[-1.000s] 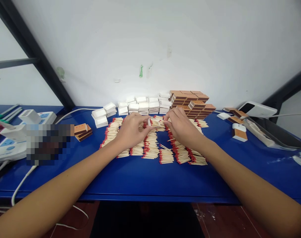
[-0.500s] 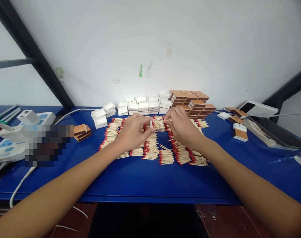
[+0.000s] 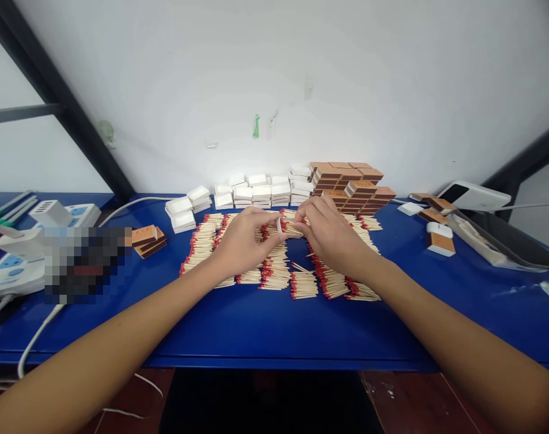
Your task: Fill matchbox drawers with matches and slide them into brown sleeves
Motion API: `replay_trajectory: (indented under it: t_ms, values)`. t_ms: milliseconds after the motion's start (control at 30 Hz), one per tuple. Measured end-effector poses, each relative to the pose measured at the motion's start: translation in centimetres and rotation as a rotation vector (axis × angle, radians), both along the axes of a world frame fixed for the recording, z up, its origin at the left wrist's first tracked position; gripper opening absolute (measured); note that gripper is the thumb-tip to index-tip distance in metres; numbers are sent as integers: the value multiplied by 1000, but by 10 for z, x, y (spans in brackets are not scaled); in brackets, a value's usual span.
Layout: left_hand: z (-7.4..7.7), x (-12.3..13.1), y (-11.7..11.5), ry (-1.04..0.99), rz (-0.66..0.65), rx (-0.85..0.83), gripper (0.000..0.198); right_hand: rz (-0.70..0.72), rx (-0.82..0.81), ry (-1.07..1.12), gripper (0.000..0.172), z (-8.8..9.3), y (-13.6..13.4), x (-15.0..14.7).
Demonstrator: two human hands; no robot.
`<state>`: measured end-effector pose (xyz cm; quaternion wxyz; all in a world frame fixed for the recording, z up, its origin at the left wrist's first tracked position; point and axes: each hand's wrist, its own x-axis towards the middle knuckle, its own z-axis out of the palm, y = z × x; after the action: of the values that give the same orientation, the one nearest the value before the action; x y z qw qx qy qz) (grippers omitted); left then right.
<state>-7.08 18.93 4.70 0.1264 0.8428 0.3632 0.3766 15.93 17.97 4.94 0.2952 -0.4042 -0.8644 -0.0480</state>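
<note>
My left hand [image 3: 248, 240] pinches the left end of a small white matchbox tray [image 3: 279, 226], which holds some matches. The fingers of my right hand [image 3: 323, 229] are closed together over the tray's right part; whether they grip matches or the tray edge is hidden. Rows of red-tipped matches [image 3: 275, 278] lie on the blue table around and below both hands. Behind them stand stacks of white trays [image 3: 261, 194] and a pile of brown matchboxes [image 3: 362, 188].
At the left are a power strip [image 3: 16, 269], a blurred dark object and several matchboxes [image 3: 148, 240]. On the right lie a white device [image 3: 476, 198], more matchboxes [image 3: 441, 241] and a dark pouch [image 3: 510, 244]. A wall rises behind the table.
My right hand has moved slightly left, onto the tray, and its fingers now cover the tray's right part. My left hand stays nearly in place.
</note>
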Motion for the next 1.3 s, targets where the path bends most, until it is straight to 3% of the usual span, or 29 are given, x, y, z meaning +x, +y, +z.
replay_trajectory:
  t_ms: [400,1300]
  values:
    - [-1,0,0,1,-38,22,15,-16,9,-12,15,1,0,1]
    - [0,0,-1,-10,-55,-14,18,23,40,2,13,6,-4,0]
